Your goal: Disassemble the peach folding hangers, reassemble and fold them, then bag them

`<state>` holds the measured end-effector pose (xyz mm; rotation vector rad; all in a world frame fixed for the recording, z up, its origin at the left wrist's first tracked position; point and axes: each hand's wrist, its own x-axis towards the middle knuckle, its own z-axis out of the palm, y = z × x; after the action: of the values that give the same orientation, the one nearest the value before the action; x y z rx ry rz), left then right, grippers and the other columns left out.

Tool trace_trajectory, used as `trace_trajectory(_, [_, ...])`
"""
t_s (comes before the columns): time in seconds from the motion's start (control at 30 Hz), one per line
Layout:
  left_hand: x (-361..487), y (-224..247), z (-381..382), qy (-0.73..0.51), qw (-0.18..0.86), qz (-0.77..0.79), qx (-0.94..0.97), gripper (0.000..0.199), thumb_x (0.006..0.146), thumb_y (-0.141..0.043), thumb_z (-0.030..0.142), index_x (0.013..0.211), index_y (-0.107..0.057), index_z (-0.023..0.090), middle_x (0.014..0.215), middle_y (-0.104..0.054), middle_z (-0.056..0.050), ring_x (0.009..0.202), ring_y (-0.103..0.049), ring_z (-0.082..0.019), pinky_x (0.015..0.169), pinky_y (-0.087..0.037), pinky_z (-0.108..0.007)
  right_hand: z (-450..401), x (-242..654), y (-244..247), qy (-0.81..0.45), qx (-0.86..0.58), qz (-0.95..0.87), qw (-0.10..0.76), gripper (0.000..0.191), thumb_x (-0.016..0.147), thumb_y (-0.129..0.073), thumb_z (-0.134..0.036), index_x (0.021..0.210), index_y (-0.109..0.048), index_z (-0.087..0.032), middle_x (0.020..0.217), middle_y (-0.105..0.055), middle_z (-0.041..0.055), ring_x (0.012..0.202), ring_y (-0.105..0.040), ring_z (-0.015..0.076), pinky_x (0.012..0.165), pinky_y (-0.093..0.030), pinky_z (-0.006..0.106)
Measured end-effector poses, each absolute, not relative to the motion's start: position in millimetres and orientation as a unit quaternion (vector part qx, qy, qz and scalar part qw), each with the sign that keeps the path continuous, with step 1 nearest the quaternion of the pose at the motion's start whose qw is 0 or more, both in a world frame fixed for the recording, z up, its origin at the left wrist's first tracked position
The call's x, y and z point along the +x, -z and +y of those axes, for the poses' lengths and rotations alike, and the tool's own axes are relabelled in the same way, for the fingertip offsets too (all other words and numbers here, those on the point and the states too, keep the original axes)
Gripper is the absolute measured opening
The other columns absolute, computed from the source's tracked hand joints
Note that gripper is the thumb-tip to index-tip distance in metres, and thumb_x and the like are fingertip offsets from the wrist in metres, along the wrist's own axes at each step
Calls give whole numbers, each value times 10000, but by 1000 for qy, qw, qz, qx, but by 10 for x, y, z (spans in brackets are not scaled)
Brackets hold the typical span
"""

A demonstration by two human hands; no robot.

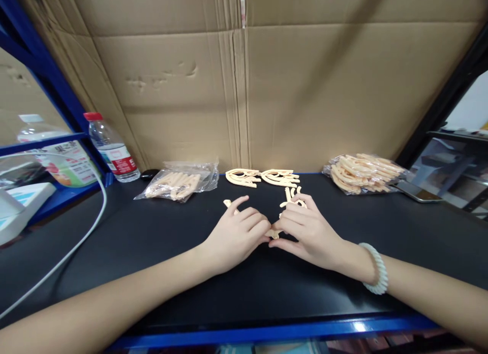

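Note:
My left hand [238,235] and my right hand [307,232] meet over the black table, fingertips pinched on a small cream piece [273,234] between them. Part of that piece is hidden by my fingers. Just beyond my right hand lie several curved cream pieces [287,195], partly covered by its fingers. The end of another cream piece [227,203] shows behind my left hand's raised finger. Farther back, two flat assemblies of curved cream strips, a left one [243,177] and a right one [280,178], lie side by side.
A plastic bag of cream pieces [177,184] lies back left, a fuller bag [362,173] back right beside a phone [417,191]. A red-capped bottle [116,156] stands at left. A white cable [89,232] crosses the left side. Cardboard [183,100] walls the back.

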<state>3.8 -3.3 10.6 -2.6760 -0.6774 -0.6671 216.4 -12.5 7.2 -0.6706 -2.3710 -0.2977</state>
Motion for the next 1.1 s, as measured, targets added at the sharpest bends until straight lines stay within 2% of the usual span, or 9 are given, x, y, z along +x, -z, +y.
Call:
trace_trajectory(0.1, [39, -81, -30, 198, 129, -239, -942, 217, 969, -371, 191, 831, -538, 183, 743, -640, 0, 682, -583, -146, 882, -406, -354, -125, 2162, -62, 96, -249, -912, 312, 213, 915, -570, -338, 775, -585, -178, 707, -591, 9, 788, -531, 172, 945, -295, 394])
trace_trajectory(0.23, [38, -45, -22, 203, 102, -238, -944, 195, 921, -395, 131, 794, -533, 183, 679, -594, -1, 650, -545, -150, 694, -384, -302, -96, 2154, -44, 7, -247, -913, 325, 224, 889, -613, -355, 747, -570, -187, 688, -593, -19, 737, -522, 143, 871, -322, 347])
trace_trajectory(0.5, [16, -62, 8, 220, 104, -227, -943, 222, 907, -385, 99, 808, -565, 183, 689, -616, -17, 658, -535, -157, 714, -374, -310, -105, 2104, -88, -96, -275, -890, 350, 221, 810, -708, -361, 723, -629, -174, 617, -587, -33, 661, -538, 131, 793, -376, 334])
trace_trajectory(0.63, [-46, -167, 79, 198, 124, -199, -952, 288, 951, -352, 152, 823, -602, 217, 787, -672, -34, 728, -569, -171, 853, -389, -349, -24, 2144, -130, -209, -356, -825, 385, 182, 817, -686, -358, 770, -677, -182, 717, -665, 5, 640, -582, 136, 631, -421, 275])
trace_trajectory(0.73, [-73, -217, 166, 186, 96, -174, -962, 315, 969, -341, 154, 852, -625, 228, 847, -690, -29, 814, -594, -164, 1037, -316, -398, 160, 2226, -162, -137, -375, -814, 421, 161, 844, -656, -349, 821, -685, -192, 805, -686, 32, 796, -611, 178, 772, -441, 332])
trace_trajectory(0.8, [-71, -207, 238, 173, 103, -160, -966, 330, 972, -326, 130, 916, -634, 233, 902, -693, -33, 929, -591, -174, 1100, -251, -440, 301, 2265, -154, -63, -372, -833, 405, 138, 845, -662, -344, 843, -689, -208, 876, -685, 39, 924, -595, 206, 893, -394, 401])
trace_trajectory(0.87, [-58, -169, 317, 159, 114, -157, -968, 302, 969, -348, 124, 978, -631, 229, 961, -692, -40, 1040, -561, -196, 1102, -251, -466, 421, 2269, -109, -31, -382, -847, 367, 115, 835, -677, -336, 853, -693, -223, 944, -677, 42, 1003, -574, 221, 934, -361, 435])
trace_trajectory(0.93, [-48, -122, 389, 157, 100, -170, -968, 257, 962, -386, 128, 997, -626, 212, 1015, -686, -51, 1088, -538, -217, 1059, -320, -450, 506, 2243, -36, -18, -397, -856, 331, 101, 823, -692, -326, 848, -699, -229, 987, -662, 46, 1043, -556, 230, 943, -350, 448])
trace_trajectory(1.1, [-69, -50, 465, 194, 5, -251, -948, 199, 960, -428, 194, 1016, -619, 194, 1068, -650, -80, 1039, -571, -202, 896, -477, -334, 589, 2194, 62, -5, -420, -857, 299, 122, 812, -703, -297, 898, -703, -211, 919, -621, 53, 945, -556, 215, 841, -412, 377])
